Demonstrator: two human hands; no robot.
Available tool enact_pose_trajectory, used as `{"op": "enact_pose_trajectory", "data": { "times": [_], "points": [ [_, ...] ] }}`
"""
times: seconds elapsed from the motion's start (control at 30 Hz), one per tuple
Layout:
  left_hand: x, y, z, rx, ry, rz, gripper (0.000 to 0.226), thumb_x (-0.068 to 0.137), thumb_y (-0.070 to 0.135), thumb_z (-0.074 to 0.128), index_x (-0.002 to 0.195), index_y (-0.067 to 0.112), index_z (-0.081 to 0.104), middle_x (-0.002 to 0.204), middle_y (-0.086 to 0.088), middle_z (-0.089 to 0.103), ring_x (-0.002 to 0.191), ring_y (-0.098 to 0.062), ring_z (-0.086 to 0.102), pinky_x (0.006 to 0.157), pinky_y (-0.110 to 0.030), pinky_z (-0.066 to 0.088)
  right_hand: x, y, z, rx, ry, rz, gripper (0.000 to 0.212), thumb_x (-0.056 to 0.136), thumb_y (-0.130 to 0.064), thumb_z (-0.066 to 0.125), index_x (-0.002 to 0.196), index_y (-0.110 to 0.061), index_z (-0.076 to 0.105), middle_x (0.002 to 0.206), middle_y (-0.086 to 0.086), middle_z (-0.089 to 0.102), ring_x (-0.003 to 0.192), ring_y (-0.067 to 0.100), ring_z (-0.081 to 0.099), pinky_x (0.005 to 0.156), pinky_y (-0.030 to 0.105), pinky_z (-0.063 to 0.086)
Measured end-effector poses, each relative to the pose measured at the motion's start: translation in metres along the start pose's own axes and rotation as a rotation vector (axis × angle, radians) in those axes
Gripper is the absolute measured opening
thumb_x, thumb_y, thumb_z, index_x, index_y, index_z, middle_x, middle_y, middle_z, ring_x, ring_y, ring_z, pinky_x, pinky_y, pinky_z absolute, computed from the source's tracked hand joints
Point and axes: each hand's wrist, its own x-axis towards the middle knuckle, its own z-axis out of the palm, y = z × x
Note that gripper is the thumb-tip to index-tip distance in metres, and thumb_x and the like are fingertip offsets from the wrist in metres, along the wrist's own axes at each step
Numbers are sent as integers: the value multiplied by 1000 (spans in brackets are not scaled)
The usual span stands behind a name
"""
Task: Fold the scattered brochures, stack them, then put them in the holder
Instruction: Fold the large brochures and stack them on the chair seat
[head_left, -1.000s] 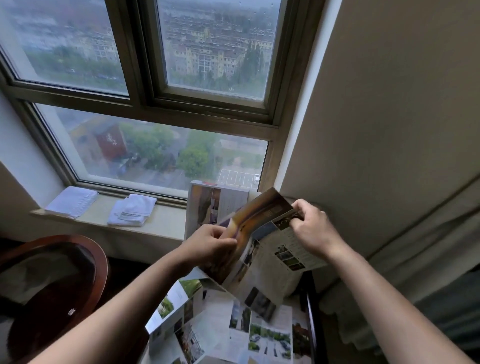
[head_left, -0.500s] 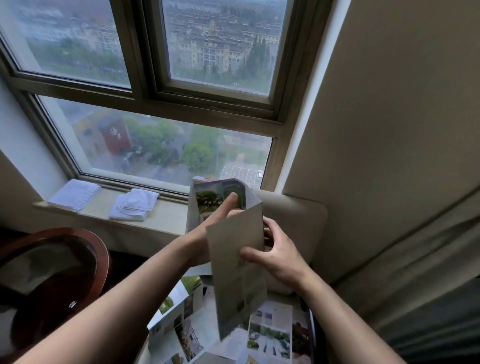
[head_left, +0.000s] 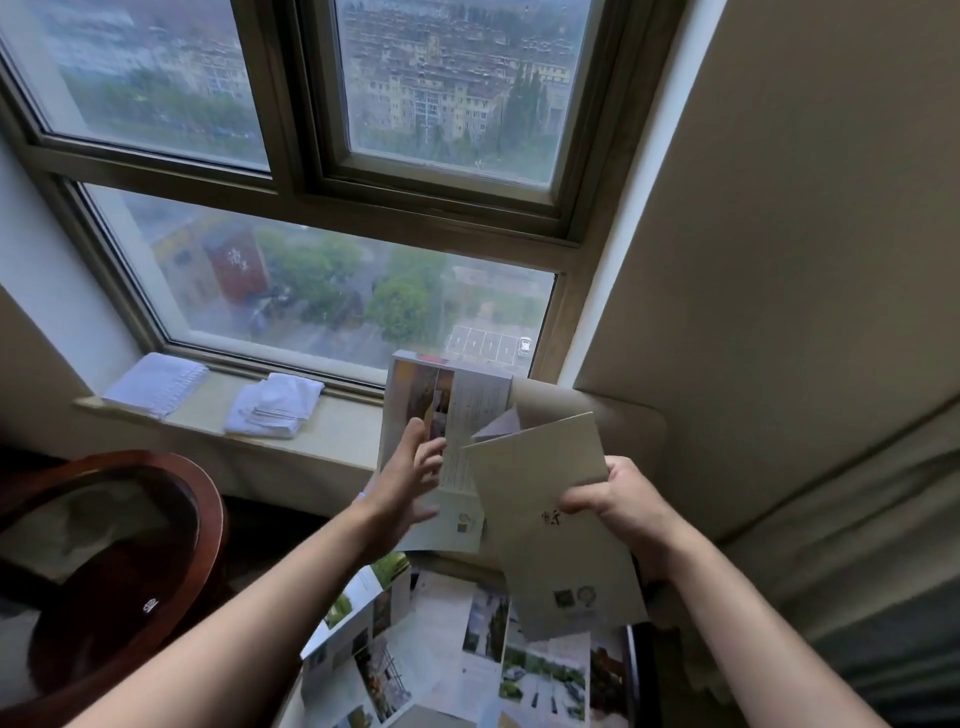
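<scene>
Open brochures (head_left: 441, 660) are spread on the tabletop (head_left: 635, 670) nearest. Above them, a folded brochure (head_left: 550, 525) is gripped at its edge by the right hand (head_left: 618, 506). The left hand (head_left: 402, 486) is stretched out, fingers loose and empty, touching the holder (head_left: 447, 410) by the windowsill (head_left: 332, 431).

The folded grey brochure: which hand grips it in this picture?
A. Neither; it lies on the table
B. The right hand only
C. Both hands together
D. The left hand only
B: the right hand pinches the folded grey brochure, while the left hand reaches toward the upright stack beside it.
</scene>
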Motion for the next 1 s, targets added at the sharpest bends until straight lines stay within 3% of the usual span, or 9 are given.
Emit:
{"op": "enact_pose_trajectory", "data": {
  "times": [0.13,0.23,0.3,0.4,0.5,0.6,0.67,0.8,1.0],
  "points": [
    [-4,-13,29,-315,-290,-119,104,72,89,22,139,19,59,143,-22,55,133,-40,50,114,-61,32,3,5,-2,-74,15,28,34,56,-5,70,87,9,70,83,19,76,71,28,70,69,38,55],
    [-5,-21,45,-325,-369,-58,94,81,86,22,138,21,59,140,-19,59,126,-34,56,107,-54,42,4,13,-1,-158,107,23,20,62,-6,74,81,-1,72,83,13,78,77,27,73,71,41,59],
    [-6,-20,53,-181,-358,14,69,89,69,39,134,21,60,130,-13,67,115,-26,66,94,-43,53,8,20,-2,-251,204,16,19,68,-8,78,87,-10,74,93,9,78,90,28,74,82,45,60],
    [-2,-13,60,57,-241,141,24,93,12,65,117,13,65,105,-9,75,88,-13,72,74,-28,58,13,26,-4,-401,294,-7,52,70,-16,84,117,-18,62,122,4,65,114,22,62,99,41,52],
    [2,-9,61,188,-234,218,31,91,-11,57,108,13,69,91,6,77,83,-6,71,70,-19,54,16,29,-5,-350,280,-45,85,69,-6,82,144,-23,46,132,5,62,124,22,59,107,39,47],
    [5,-6,57,264,-226,294,31,89,-9,59,102,17,71,90,8,75,85,-2,68,73,-17,52,18,26,-2,-364,309,-103,70,69,6,69,130,-27,61,113,2,72,111,23,66,90,27,52],
    [9,-5,51,346,-137,364,29,85,1,70,108,18,67,101,5,72,96,-6,66,81,-22,54,17,22,-1,-369,320,-119,55,70,9,61,114,-23,70,102,2,76,102,25,70,83,33,57],
    [16,-8,32,524,40,368,76,77,21,85,140,23,44,136,8,49,125,-7,45,106,-29,39,15,17,-4,-305,306,-71,38,74,9,60,97,-17,76,96,5,79,98,25,74,88,47,60],
    [18,-17,31,312,-211,172,17,94,6,64,109,8,73,100,-3,79,89,-15,74,68,-28,60,16,18,-5,-248,236,42,33,77,8,67,102,-13,72,106,13,77,103,31,72,93,49,57]
  ]
}}
